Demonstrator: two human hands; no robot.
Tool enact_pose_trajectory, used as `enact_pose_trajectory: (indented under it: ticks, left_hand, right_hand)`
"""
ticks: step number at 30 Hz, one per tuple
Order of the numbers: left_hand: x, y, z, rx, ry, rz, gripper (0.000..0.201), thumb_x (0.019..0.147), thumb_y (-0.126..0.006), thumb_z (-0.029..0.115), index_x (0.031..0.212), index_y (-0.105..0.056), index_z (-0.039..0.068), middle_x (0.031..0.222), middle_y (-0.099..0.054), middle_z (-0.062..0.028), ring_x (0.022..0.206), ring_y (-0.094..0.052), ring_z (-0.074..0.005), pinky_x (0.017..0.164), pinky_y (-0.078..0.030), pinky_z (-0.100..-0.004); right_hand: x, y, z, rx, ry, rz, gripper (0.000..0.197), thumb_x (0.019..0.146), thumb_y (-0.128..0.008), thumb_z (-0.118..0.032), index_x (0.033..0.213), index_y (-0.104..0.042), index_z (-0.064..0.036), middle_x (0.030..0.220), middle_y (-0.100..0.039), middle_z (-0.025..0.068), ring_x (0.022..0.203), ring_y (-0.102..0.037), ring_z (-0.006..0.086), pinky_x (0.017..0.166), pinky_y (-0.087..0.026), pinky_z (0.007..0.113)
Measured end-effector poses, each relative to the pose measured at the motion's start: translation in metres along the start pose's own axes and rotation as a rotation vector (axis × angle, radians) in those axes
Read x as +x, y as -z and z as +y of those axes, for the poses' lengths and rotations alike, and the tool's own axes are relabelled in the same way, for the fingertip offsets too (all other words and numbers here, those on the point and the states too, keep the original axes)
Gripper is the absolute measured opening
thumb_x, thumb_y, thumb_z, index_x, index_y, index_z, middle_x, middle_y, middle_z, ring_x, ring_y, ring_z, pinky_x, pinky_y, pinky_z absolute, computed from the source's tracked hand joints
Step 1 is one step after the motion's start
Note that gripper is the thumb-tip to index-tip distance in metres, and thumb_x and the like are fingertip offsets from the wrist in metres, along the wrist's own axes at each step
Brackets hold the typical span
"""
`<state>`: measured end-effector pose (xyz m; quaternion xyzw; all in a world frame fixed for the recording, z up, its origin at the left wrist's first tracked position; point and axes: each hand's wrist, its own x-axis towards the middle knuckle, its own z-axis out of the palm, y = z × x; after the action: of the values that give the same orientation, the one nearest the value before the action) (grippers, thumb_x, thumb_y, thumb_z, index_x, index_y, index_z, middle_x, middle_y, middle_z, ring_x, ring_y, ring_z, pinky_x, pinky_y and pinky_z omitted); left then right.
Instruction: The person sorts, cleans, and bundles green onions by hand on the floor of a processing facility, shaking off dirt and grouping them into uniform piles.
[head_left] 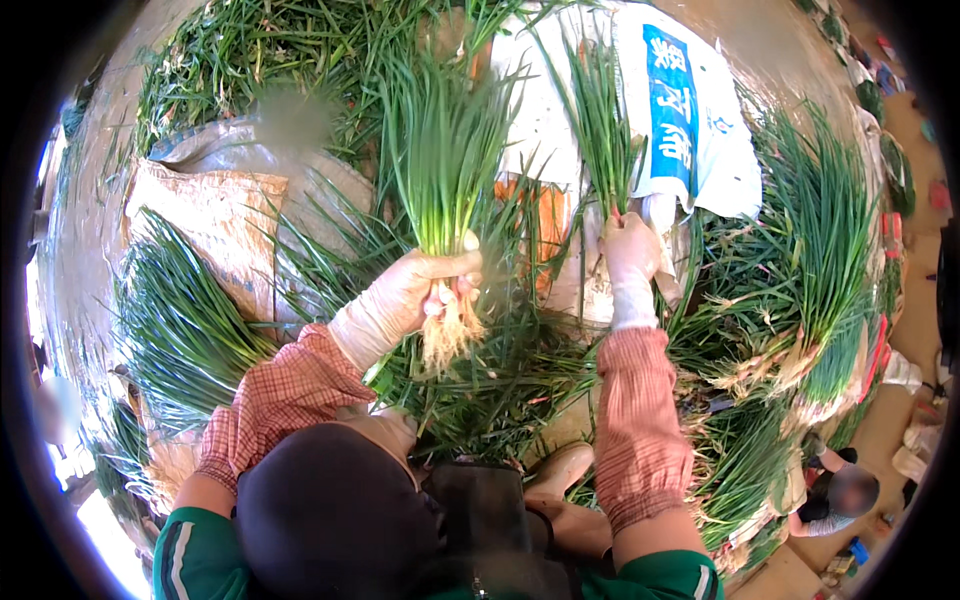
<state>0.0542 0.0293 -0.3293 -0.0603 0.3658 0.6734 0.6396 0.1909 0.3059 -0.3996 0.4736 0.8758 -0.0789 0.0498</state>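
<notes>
From where I stand, the fuller bunch of green onions (445, 170) is upright in front of the person, leaves pointing away, its bulbs and pale roots showing below the left hand (405, 295), whose grip is closed around the stems. Just to its right, the right hand (630, 250) has its grip closed on the base of a thinner bunch (600, 120), beside a white sack (722, 150). Farther out, a tan woven sack (205, 220) lies to the left and piled onions (825, 240) to the right.
</notes>
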Motion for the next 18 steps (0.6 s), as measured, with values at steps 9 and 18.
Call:
enact_pose_trajectory:
  ticks: [9, 18]
  left_hand:
    - [0.016, 0.027, -0.038, 0.280, 0.034, 0.270, 0.008, 0.083, -0.067, 0.005, 0.089, -0.063, 0.001, 0.063, -0.060, -0.0050, 0.046, -0.054, -0.0105, 0.035, -0.038, -0.0201]
    - [0.000, 0.010, -0.039, 0.238, -0.042, 0.132, 0.012, 0.081, -0.067, 0.009, 0.089, -0.059, 0.003, 0.071, -0.061, -0.0073, 0.045, -0.051, -0.0078, 0.034, -0.034, -0.0178]
  right_hand:
    - [-0.160, 0.013, -0.081, 0.918, 0.082, -0.559, 0.053, 0.093, -0.049, -0.046, 0.092, -0.062, 0.0051, 0.077, -0.063, 0.0211, 0.077, -0.062, 0.0348, 0.073, -0.047, 0.041]
    - [-0.124, -0.029, -0.118, 1.905, -0.473, -0.474, 0.022, 0.097, -0.041, -0.016, 0.087, -0.056, -0.0039, 0.066, -0.050, 0.0014, 0.055, -0.045, 0.0122, 0.050, -0.036, 0.025]
